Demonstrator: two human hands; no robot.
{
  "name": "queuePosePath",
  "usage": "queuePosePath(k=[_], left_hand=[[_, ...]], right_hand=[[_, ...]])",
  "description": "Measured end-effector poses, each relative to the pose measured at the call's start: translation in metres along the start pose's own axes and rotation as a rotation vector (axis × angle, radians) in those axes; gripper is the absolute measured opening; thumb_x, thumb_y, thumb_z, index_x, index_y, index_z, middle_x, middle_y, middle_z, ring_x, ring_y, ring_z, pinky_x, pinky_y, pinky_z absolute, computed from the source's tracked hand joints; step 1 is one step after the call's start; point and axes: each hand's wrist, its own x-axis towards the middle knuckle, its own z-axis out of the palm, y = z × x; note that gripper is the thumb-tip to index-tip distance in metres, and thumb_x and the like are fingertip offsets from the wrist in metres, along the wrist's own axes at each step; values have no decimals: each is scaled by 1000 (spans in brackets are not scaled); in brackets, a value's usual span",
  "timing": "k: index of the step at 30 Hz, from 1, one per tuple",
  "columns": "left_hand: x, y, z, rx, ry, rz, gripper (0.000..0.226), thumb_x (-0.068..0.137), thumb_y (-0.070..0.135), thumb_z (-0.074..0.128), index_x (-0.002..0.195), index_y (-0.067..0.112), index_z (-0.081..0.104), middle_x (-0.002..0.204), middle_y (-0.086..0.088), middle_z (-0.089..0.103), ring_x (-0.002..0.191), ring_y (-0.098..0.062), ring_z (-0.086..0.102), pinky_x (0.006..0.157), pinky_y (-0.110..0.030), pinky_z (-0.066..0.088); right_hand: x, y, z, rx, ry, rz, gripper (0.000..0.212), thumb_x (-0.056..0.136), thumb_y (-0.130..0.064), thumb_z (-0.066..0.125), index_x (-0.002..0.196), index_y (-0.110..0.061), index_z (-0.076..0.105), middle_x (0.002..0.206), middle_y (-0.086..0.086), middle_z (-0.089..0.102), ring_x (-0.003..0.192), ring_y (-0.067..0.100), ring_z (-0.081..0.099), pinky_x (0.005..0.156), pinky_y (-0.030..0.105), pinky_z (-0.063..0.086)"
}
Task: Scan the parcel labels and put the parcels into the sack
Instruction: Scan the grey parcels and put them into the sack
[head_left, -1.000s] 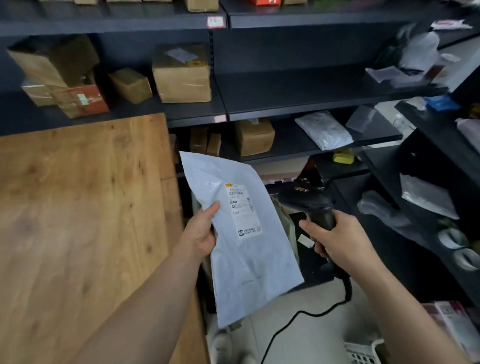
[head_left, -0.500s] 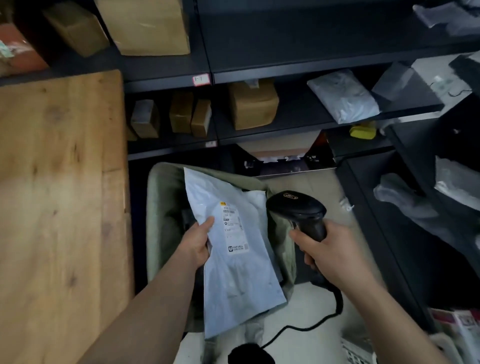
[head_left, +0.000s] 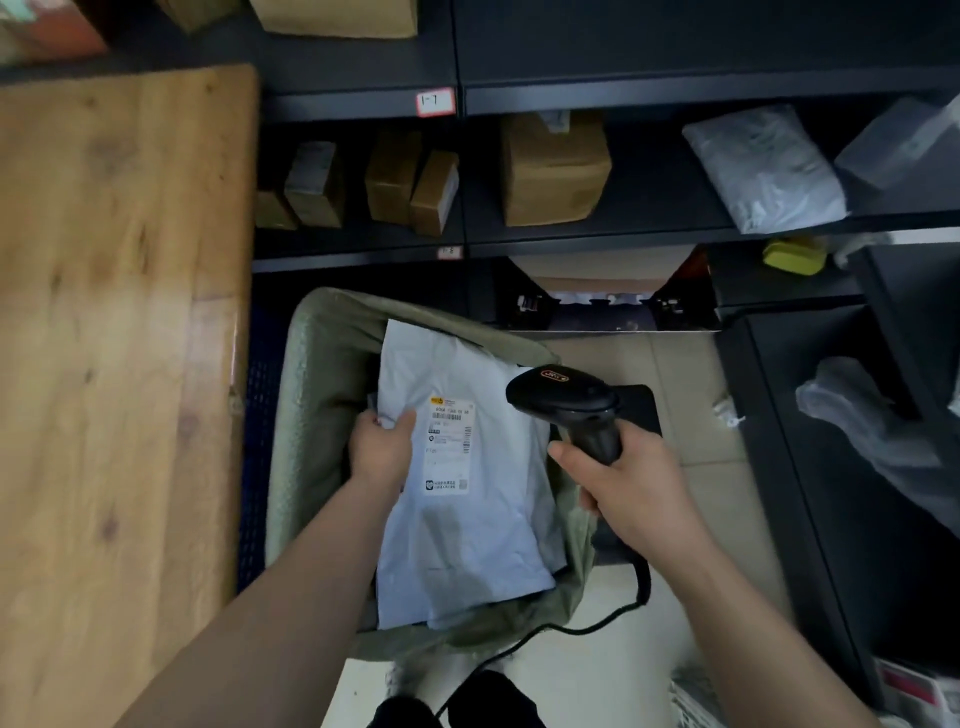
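Parcel hung lengthwise over the sack mouth mid-frame, left hand pinching its left edge, right hand wrapped round the scanner.

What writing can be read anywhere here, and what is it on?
"1-1": handwritten, on the upper shelf tag.
Lower shelf tag: too blurred to read.
Label on the parcel: barcode and print, too small to read.
Orange logo on the scanner: too blurred to read.
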Motion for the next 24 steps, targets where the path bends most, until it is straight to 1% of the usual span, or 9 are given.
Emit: queuePosePath(k=[2,5,6,8,11,13,17,20,24], left_hand=[[-26,18,-10,23,-2,71,41,92,17,58,128,-1,50,120,2,55,100,-16,56,84,-29,45],[-63,41,-38,27,-53,159,38,95,20,56,131,6,51,126,1,57,80,-5,54,70,-20,45],[-74,48,-52,31,-53,193,40,95,22,56,132,7,50,126,2,57,80,-4,54,67,-14,44],[-94,61,-87,55,-39,271,34,95,24,56,126,11,57,120,5,60,91,-2,54,74,-7,40],[-115,71,-150,43,3,379,22,94,24,57,112,14,65,110,5,65,99,-7,59,89,-19,45],[-125,71,-197,65,44,434,19,94,23,57,109,16,66,107,4,67,102,-10,61,91,-27,48],[-134,56,-301,224,152,574,23,95,25,55,113,16,67,108,8,67,93,-2,62,72,-12,47],[-131,41,-384,263,223,622,25,95,24,55,115,14,66,108,7,66,92,-6,62,80,-21,47],[-124,28,-490,246,280,672,22,94,23,57,112,14,66,109,6,67,93,-9,64,84,-27,50]], right_hand=[[-8,-14,0,-14,-15,-21,21,82,-33,72,74,-18,59,57,2,60,49,13,56,53,33,47],[-26,-41,1,6,-28,-50,22,82,-31,71,78,-12,60,55,3,57,41,7,53,50,31,45],[-34,-52,3,11,-32,-65,22,83,-31,71,79,-11,61,55,3,58,41,6,53,50,30,45],[-53,-76,9,-3,-42,-111,23,83,-31,70,81,-11,61,56,2,59,40,4,53,48,26,45],[-88,-116,24,-16,-62,-177,23,84,-34,70,78,-13,61,54,2,60,43,6,54,49,26,47],[-113,-142,41,9,-108,-214,23,85,-31,70,79,-10,61,54,3,59,44,8,54,50,27,47],[-168,-195,94,9,-185,-329,26,86,-29,69,81,-5,61,53,6,57,43,9,51,46,22,44],[-212,-234,147,-38,-195,-421,25,87,-30,67,79,-7,60,54,5,57,42,7,51,45,20,43],[-263,-284,229,-45,-216,-528,21,87,-29,67,77,-13,58,56,3,57,41,6,51,52,28,47]])
